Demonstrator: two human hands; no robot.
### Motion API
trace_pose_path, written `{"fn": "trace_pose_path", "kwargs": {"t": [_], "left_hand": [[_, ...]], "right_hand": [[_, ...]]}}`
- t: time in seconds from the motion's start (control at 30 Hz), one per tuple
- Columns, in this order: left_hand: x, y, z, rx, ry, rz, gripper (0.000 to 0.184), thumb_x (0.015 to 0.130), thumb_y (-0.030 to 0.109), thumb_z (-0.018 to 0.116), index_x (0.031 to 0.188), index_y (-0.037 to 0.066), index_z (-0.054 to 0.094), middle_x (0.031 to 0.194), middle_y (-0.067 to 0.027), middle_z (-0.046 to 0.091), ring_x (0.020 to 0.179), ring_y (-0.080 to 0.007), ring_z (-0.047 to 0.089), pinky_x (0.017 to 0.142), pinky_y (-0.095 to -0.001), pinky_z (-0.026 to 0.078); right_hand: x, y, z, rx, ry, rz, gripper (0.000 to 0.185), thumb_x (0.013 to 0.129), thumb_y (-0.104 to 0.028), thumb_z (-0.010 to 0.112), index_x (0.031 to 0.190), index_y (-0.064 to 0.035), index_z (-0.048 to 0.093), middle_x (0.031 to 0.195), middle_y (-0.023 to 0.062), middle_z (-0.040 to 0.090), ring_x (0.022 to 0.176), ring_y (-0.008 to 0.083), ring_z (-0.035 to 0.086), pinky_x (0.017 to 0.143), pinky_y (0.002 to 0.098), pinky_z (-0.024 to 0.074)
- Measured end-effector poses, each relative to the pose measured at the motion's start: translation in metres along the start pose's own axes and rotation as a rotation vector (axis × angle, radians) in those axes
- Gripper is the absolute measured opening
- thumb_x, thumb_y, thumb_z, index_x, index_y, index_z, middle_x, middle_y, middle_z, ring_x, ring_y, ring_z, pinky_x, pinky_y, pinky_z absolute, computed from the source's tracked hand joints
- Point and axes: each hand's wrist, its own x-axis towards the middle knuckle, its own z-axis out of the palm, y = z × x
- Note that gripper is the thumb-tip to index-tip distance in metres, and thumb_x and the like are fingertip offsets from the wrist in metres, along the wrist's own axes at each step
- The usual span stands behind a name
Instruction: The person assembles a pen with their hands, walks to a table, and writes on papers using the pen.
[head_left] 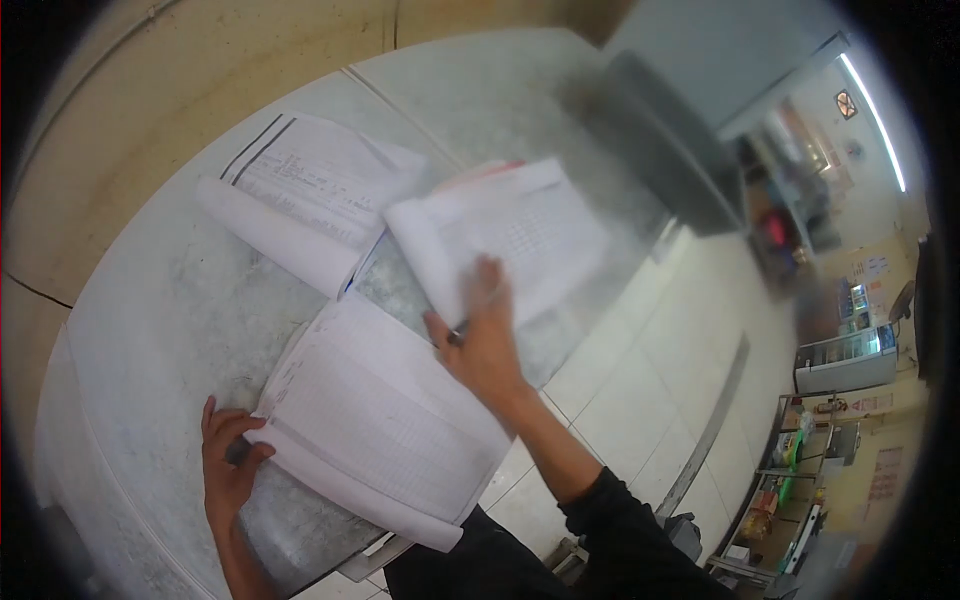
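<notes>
One broad sheaf of white paper, printed with a faint grid (390, 420), lies nearest the person in the head view, on a pale grey, mottled tabletop (170, 300), its lower right part reaching past the table's edge. The bare left hand (230, 455) is at this sheaf's left corner, thumb and fingertips pinching the paper there. The bare right hand (485, 345), below a pushed-up black sleeve (620, 530), is over the lower left part of a second white paper stack with a curled left side and a red strip along its far edge (540, 215). Its fingers reach forward with the thumb set apart, but blur hides whether they press on the paper or grip anything. Beyond the near sheaf, to the left, lies a white printed bundle with two thick black lines and a curled near side (310, 180), its near corner by the sheaf's top edge. Glossy white floor tiles (640, 350) run to the right, toward a metal rack of goods (770, 490).
</notes>
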Motion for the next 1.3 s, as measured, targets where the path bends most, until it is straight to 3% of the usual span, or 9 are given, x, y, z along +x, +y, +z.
{"fn": "trace_pose_path", "kwargs": {"t": [0.17,0.3,0.47,0.67,0.93,1.13,1.2,1.27,1.3], "left_hand": [[0.028,0.035,0.026,-0.002,0.022,0.132,0.029,0.079,0.015,0.086,0.105,0.01,0.075,0.108,-0.0063,0.068,0.114,-0.0255,0.062,0.132,-0.0549,0.014],[0.036,0.039,0.036,0.012,0.035,0.085,0.023,0.083,0.018,0.085,0.102,0.011,0.075,0.104,-0.0037,0.069,0.109,-0.0238,0.064,0.132,-0.0542,0.015],[0.036,0.032,0.05,-0.062,0.179,0.069,0.02,0.081,0.013,0.087,0.09,0.012,0.069,0.088,-0.001,0.067,0.095,-0.0202,0.065,0.131,-0.0526,0.015],[0.034,0.033,0.051,-0.077,0.209,0.039,0.024,0.08,0.009,0.086,0.091,0.01,0.065,0.087,-0.0019,0.065,0.09,-0.021,0.064,0.13,-0.0539,0.02],[0.033,0.025,0.037,-0.012,0.107,0.136,0.022,0.083,0.012,0.085,0.098,0.009,0.069,0.095,-0.0039,0.063,0.099,-0.0237,0.062,0.13,-0.057,0.021],[0.029,0.021,0.033,0.024,0.116,0.252,0.025,0.083,0.016,0.084,0.106,0.01,0.078,0.1,-0.008,0.063,0.107,-0.0272,0.061,0.128,-0.0575,0.027],[0.029,0.019,0.029,0.054,0.097,0.267,0.023,0.085,0.018,0.083,0.107,0.012,0.08,0.099,-0.0066,0.063,0.107,-0.025,0.061,0.127,-0.0575,0.028],[0.029,0.013,0.026,0.058,0.09,0.245,0.022,0.087,0.018,0.082,0.108,0.013,0.081,0.099,-0.0057,0.063,0.106,-0.0245,0.061,0.127,-0.0575,0.029],[0.026,0.01,0.027,0.053,0.079,0.267,0.021,0.089,0.018,0.08,0.109,0.015,0.082,0.098,-0.0047,0.062,0.106,-0.0239,0.061,0.127,-0.0575,0.03]], "right_hand": [[0.021,-0.008,0.009,0.051,0.059,-0.038,0.06,0.094,-0.015,0.07,0.139,0.0159,0.046,0.156,0.0495,0.031,0.153,0.0633,0.02,0.127,0.0666,0.0166],[0.028,-0.01,0.014,0.153,0.008,-0.068,0.056,0.094,-0.012,0.068,0.138,0.016,0.047,0.156,0.0486,0.032,0.152,0.0628,0.024,0.126,0.0662,0.0193],[0.034,-0.01,0.006,0.183,-0.07,-0.186,0.059,0.095,-0.016,0.071,0.139,0.0153,0.048,0.156,0.0454,0.035,0.152,0.0602,0.027,0.126,0.0651,0.0218],[0.032,-0.004,0.002,0.137,-0.04,-0.222,0.065,0.093,-0.022,0.077,0.14,0.0141,0.051,0.154,0.0411,0.043,0.15,0.0575,0.033,0.126,0.063,0.0245],[0.034,0.0,0.001,0.143,-0.05,-0.241,0.063,0.091,-0.021,0.079,0.139,0.0121,0.054,0.153,0.0381,0.046,0.149,0.0548,0.037,0.125,0.0596,0.0286],[0.041,0.019,-0.013,0.029,-0.095,-0.282,0.067,0.088,-0.019,0.082,0.143,0.0054,0.054,0.154,0.0276,0.051,0.142,0.045,0.05,0.122,0.0539,0.0352],[0.04,-0.006,-0.03,0.268,-0.05,-0.089,0.069,0.095,-0.032,0.077,0.147,0.0043,0.05,0.149,0.0226,0.058,0.142,0.0389,0.052,0.121,0.0543,0.0363],[0.033,-0.027,-0.033,0.446,0.122,-0.03,0.07,0.106,-0.05,0.059,0.15,0.0021,0.046,0.136,0.0234,0.066,0.123,0.033,0.064,0.106,0.0493,0.0506],[0.028,-0.045,-0.035,0.453,0.087,-0.036,0.07,0.106,-0.05,0.059,0.15,0.0021,0.046,0.136,0.0234,0.066,0.123,0.033,0.064,0.106,0.0493,0.0506]]}}
